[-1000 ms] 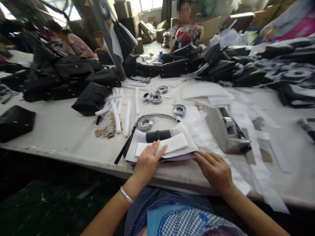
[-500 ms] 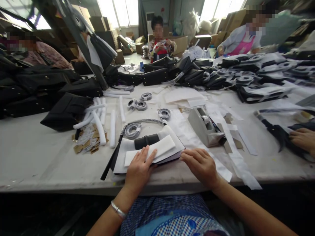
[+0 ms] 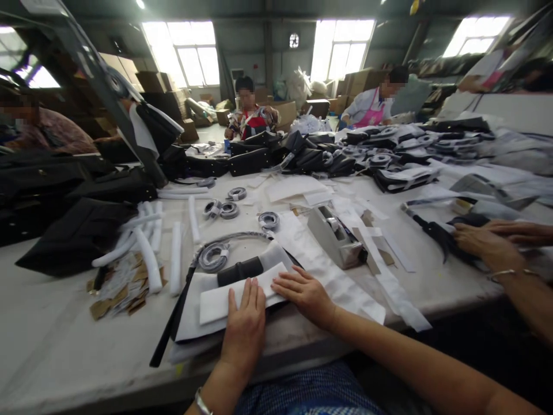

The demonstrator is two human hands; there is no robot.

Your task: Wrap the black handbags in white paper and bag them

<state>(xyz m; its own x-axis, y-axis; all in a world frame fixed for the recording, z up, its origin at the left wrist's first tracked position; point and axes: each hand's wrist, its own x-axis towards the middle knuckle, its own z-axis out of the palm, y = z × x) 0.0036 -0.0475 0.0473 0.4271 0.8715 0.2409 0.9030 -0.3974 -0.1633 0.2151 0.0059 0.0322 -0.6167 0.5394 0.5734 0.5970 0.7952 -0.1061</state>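
In front of me lies a flat black bag with white padding sheet on top. A folded white foam strip rests across it, and my left hand presses its lower edge with fingers stretched out. My right hand lies flat on the strip's right end, fingers extended. Just beyond the strip is a black rolled piece. A wrapped strap coil sits inside the loop of the bag's handle.
A grey tape dispenser stands to the right. White foam tubes and small packets lie left. Black bags are piled left and at the back. A co-worker's hands work at the right.
My right hand has moved left from the bag's right corner onto the foam strip, its fingers now straightened. My left hand stays on the strip. The view has tilted up and turned right.
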